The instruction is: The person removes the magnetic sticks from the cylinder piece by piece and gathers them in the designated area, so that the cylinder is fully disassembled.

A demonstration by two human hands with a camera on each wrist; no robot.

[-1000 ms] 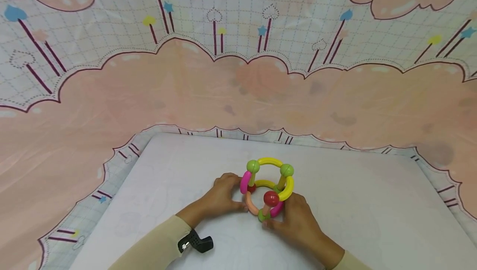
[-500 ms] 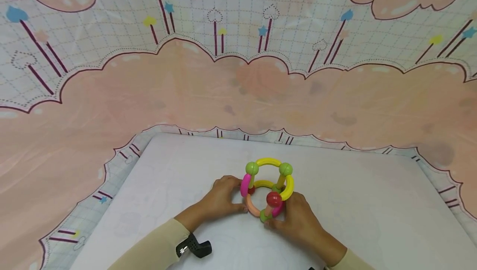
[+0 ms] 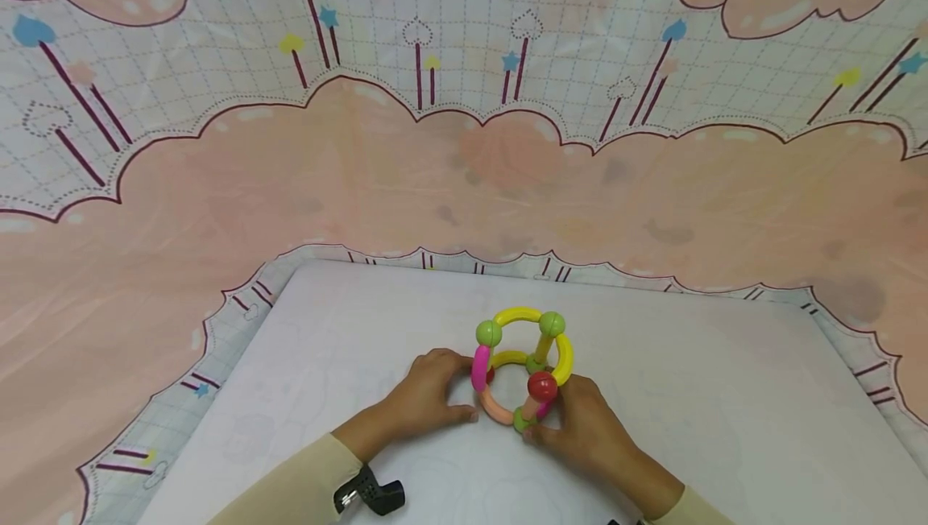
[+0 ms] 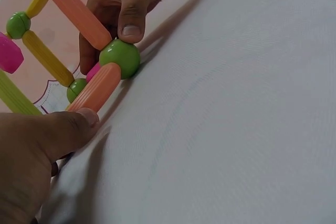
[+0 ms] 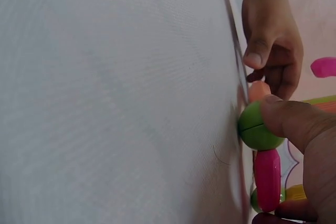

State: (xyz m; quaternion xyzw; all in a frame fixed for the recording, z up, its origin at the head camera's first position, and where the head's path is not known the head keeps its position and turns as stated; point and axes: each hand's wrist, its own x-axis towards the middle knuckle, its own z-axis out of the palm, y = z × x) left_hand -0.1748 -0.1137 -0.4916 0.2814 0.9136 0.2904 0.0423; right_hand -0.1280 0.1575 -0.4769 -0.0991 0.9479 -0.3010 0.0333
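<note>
A cube-like frame (image 3: 519,313) of magnetic balls and rods stands on the white table between my hands. It has green and red balls, with straight and curved rods in yellow, pink and orange. My left hand (image 3: 428,396) is at its left side; in the left wrist view that thumb (image 4: 86,116) lies against an orange rod (image 4: 97,87). My right hand (image 3: 590,424) grips the lower right corner, its thumb on a green ball (image 5: 257,124) and fingers near a pink rod (image 5: 268,179). Some left fingertips are hidden behind the frame.
The white tabletop (image 3: 725,396) spreads around both hands. Behind it hangs a peach and white printed cloth (image 3: 406,179). A black wrist camera mount (image 3: 370,493) sits on the left sleeve.
The frame has turned slightly: its front red ball has shifted right and its upper green balls a little left. My left hand has drawn slightly down, and my right hand slightly right.
</note>
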